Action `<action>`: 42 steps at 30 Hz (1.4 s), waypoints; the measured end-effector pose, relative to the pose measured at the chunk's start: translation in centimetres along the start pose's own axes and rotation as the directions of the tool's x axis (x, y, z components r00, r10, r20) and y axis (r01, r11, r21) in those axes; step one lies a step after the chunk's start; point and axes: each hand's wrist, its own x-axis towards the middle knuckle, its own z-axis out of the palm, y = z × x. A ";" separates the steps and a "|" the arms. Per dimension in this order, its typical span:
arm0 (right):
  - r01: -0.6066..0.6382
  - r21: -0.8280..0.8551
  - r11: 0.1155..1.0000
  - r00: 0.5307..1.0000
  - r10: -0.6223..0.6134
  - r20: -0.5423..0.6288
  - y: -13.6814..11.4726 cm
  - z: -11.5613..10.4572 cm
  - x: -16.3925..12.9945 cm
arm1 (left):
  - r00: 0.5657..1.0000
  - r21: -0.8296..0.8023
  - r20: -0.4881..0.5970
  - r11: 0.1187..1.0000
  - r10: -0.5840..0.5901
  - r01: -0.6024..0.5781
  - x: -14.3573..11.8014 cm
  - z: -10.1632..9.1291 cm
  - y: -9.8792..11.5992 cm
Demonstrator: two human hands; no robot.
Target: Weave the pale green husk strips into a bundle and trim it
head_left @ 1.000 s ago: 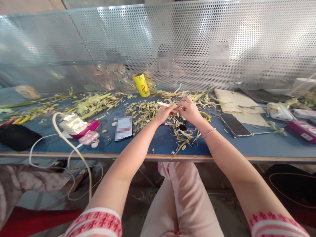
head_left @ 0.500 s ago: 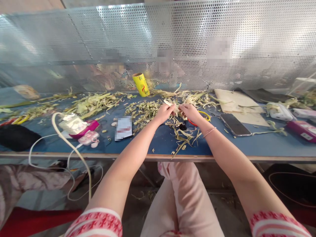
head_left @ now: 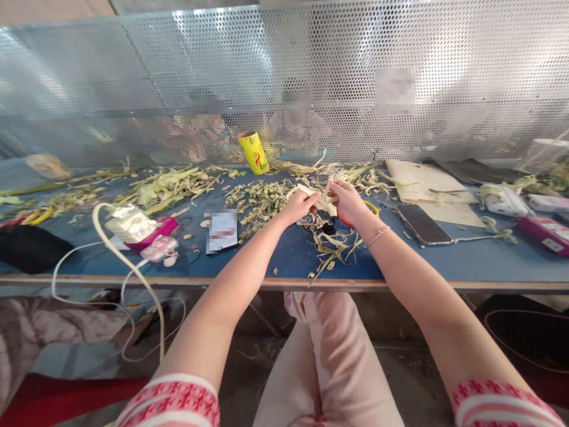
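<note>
Over the middle of the blue table, my left hand (head_left: 300, 205) pinches a pale strip of plant husk (head_left: 328, 206). My right hand (head_left: 347, 200), slightly higher and to the right, has its fingertips closed on the upper part of pale husk. The hands are a small gap apart, with husk showing between them. Curled, shredded husk pieces (head_left: 260, 198) are heaped left of and behind my left hand. Under my right wrist lie loops of red and yellow (head_left: 372, 207), partly hidden, and a small black object (head_left: 329, 228).
A yellow cardboard tube (head_left: 253, 153) stands behind the heap, before a perforated metal screen (head_left: 293, 53). One phone (head_left: 222, 231) lies left, another phone (head_left: 424, 224) right. A power strip with a white cable (head_left: 133, 225) is at left. Brown card (head_left: 427, 184) lies back right.
My right hand has moved up and slightly right, away from my left hand. More of the pale husk shows between them. My left hand has shifted slightly.
</note>
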 end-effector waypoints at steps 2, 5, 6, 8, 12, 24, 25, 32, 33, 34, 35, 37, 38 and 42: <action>0.038 0.054 0.998 0.999 -0.038 -0.008 0.0 0.0 0.1 | 1.000 -0.002 -0.001 1.000 -0.026 0.026 0.0 0.0 0.0; 0.092 0.094 0.991 0.995 -0.094 0.020 -0.2 -0.1 0.0 | 0.998 -0.019 -0.013 0.998 -0.061 0.061 0.1 0.1 -0.3; 0.110 0.096 0.989 0.993 -0.115 0.039 -0.3 -0.1 0.0 | 0.997 -0.042 -0.023 0.997 -0.069 0.068 0.2 0.1 -0.5; 0.147 0.084 0.986 0.985 -0.154 0.079 -0.4 -0.1 -0.1 | 0.996 -0.104 -0.041 0.992 -0.077 0.073 0.5 0.2 -1.0; 0.207 0.031 0.978 0.972 -0.209 0.103 -0.6 -0.1 -0.3 | 0.996 -0.169 -0.063 0.984 -0.059 0.048 0.8 0.1 -1.8; 0.275 -0.281 0.920 0.955 -0.229 0.187 -0.6 -0.2 -0.7 | 0.994 -0.291 -0.063 0.954 -0.093 0.070 1.1 0.1 -2.3; 0.272 -0.276 0.922 0.957 -0.229 0.180 -0.7 -0.2 -0.7 | 0.992 -0.292 -0.067 0.953 -0.108 0.084 1.0 0.1 -2.2; 0.275 -0.167 0.947 0.957 -0.253 0.146 -0.7 -0.4 -0.6 | 0.987 -0.271 -0.096 0.958 -0.125 0.095 0.7 0.1 -1.2; 0.284 -0.156 0.946 0.954 -0.262 0.148 -0.6 -0.4 -0.6 | 0.988 -0.272 -0.096 0.958 -0.120 0.090 0.7 0.1 -1.1; 0.289 -0.147 0.946 0.952 -0.268 0.150 -0.6 -0.4 -0.5 | 0.988 -0.275 -0.097 0.958 -0.117 0.086 0.6 0.0 -1.0; 0.293 -0.141 0.946 0.950 -0.271 0.152 -0.6 -0.4 -0.5 | 0.988 -0.278 -0.100 0.957 -0.116 0.085 0.6 0.0 -1.0; 0.298 -0.138 0.944 0.948 -0.277 0.155 -0.6 -0.4 -0.5 | 0.987 -0.288 -0.108 0.954 -0.117 0.082 0.7 0.0 -1.1; 0.301 -0.142 0.943 0.947 -0.279 0.159 -0.6 -0.4 -0.5 | 0.987 -0.293 -0.109 0.953 -0.117 0.081 0.7 0.0 -1.2; 0.325 -0.248 0.912 0.938 -0.277 0.210 -0.6 -0.4 -0.5 | 0.982 -0.338 -0.114 0.935 -0.152 0.105 0.9 0.1 -1.3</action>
